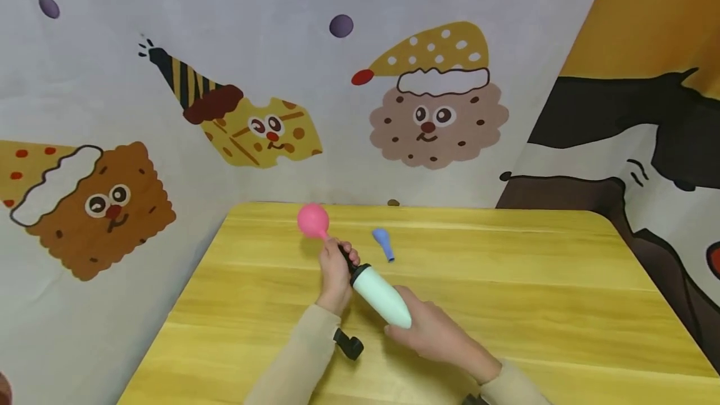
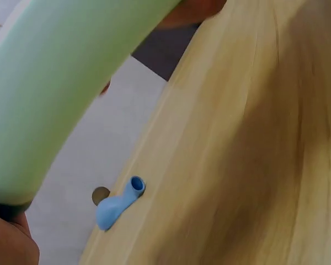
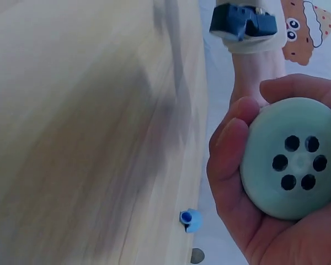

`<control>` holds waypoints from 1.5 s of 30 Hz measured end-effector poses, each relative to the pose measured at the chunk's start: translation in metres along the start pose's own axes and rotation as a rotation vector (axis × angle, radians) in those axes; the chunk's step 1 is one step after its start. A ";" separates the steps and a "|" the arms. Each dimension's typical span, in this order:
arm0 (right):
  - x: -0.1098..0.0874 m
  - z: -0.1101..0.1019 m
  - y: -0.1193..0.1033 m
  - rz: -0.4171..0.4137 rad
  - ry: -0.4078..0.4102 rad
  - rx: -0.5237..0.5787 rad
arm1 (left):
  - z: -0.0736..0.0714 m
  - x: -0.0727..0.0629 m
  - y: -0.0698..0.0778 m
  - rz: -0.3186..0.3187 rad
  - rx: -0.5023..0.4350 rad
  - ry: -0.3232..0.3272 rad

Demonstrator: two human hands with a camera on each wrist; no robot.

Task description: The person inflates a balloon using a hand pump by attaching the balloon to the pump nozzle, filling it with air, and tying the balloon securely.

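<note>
Okay, starting far left in the head view: got 1 pink balloon [image 1: 312,220], small and round, with a neck disappearing into the left hand [image 1: 335,272]. Got that hand curled round the black nozzle [image 1: 350,258] of a mint-green pump [image 1: 382,297]. Can't make out the join between balloon and nozzle, hidden behind the fingers. Also spotted 1 black gadget [image 1: 351,345] at the beige left cuff [image 1: 320,324]. Moving right, see the pump slanting over the wooden table [image 1: 534,280], gripped at both ends by the 2 hands. Beyond it, find 1 limp blue balloon [image 1: 384,243] lying on the wood, near the pump but not touching. Look at the left wrist view for a peek into its open mouth [image 2: 137,184], barely visible from overhead. Last, rightmost, see the right hand [image 1: 432,328] wrapped round the pump's back end. Check the right wrist view for the end face [image 3: 300,193], turned away from the head camera: 6 dark holes [image 3: 292,143] in a ring.
</note>
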State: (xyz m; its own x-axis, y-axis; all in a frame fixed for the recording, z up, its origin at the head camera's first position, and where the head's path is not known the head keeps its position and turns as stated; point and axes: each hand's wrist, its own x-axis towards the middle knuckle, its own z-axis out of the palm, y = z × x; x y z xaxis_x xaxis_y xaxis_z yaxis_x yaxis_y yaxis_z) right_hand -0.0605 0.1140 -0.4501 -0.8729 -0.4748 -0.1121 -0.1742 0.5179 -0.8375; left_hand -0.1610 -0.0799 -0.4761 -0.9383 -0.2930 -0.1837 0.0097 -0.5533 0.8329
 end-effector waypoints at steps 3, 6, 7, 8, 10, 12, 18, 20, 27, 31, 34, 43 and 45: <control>-0.012 -0.009 0.003 0.010 0.007 -0.021 | 0.000 0.010 0.002 0.001 -0.017 -0.001; -0.029 -0.019 0.005 0.008 0.012 -0.083 | -0.003 0.022 0.010 0.027 -0.055 0.028; -0.034 -0.021 0.006 0.002 0.017 -0.108 | -0.005 0.026 0.013 0.039 -0.067 0.044; -0.039 -0.023 0.006 -0.004 0.019 -0.138 | -0.006 0.029 0.015 0.048 -0.083 0.059; -0.047 -0.025 0.006 -0.016 0.022 -0.174 | -0.009 0.031 0.018 0.056 -0.125 0.079; -0.051 -0.025 0.005 -0.018 0.025 -0.188 | -0.009 0.030 0.017 0.042 -0.161 0.077; -0.046 -0.017 0.004 0.009 0.042 -0.212 | -0.005 0.013 0.005 0.011 -0.176 0.039; -0.040 -0.014 0.005 0.008 0.044 -0.210 | -0.003 0.007 0.001 0.017 -0.162 0.038; -0.017 -0.013 0.006 -0.028 0.044 -0.172 | 0.010 -0.008 -0.014 0.003 -0.135 0.029; -0.008 -0.016 0.007 -0.008 0.045 -0.158 | 0.014 -0.012 -0.022 -0.016 -0.091 0.027; -0.006 -0.012 0.007 0.009 0.038 -0.133 | 0.012 -0.008 -0.023 -0.015 -0.059 0.027; -0.036 -0.016 0.004 0.016 0.048 -0.151 | -0.004 0.023 0.010 0.071 -0.088 0.048; -0.044 -0.021 0.006 0.020 0.028 -0.147 | -0.007 0.027 0.017 0.080 -0.097 0.061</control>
State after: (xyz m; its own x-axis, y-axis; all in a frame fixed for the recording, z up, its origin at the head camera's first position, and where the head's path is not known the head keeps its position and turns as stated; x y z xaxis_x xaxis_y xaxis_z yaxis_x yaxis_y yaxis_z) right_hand -0.0325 0.1533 -0.4395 -0.8888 -0.4444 -0.1118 -0.2194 0.6268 -0.7477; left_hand -0.1836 -0.1028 -0.4707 -0.9105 -0.3843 -0.1524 0.1197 -0.5980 0.7925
